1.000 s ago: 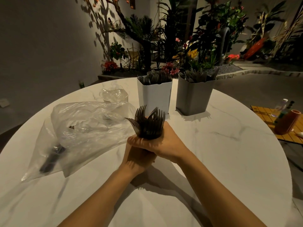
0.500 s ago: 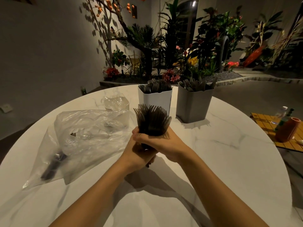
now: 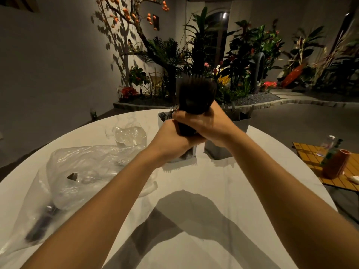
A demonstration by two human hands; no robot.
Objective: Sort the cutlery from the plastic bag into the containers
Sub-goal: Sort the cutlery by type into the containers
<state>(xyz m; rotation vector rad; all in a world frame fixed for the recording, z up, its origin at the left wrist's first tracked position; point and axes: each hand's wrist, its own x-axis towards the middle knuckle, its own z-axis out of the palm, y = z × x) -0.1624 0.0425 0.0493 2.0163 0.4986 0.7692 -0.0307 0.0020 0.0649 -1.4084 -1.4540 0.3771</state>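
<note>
A: Surface and room?
B: Round white marble-pattern worktop (image 3: pixel 194 181); planted bed (image 3: pixel 223 78) at upper centre.
A: Grip?
B: Left hand (image 3: pixel 172 138) and right hand (image 3: pixel 207 125) both clenched around black fork bundle (image 3: pixel 196 94), frame centre; plastic bag (image 3: pixel 77 171) lower left.

Marble table (image 3: pixel 194 191) — plastic bag (image 3: pixel 77 171), containers (image 3: pixel 223 152)

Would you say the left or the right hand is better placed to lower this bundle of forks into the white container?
Probably the left hand: it hides the white container; the right hand covers the grey one.
</note>
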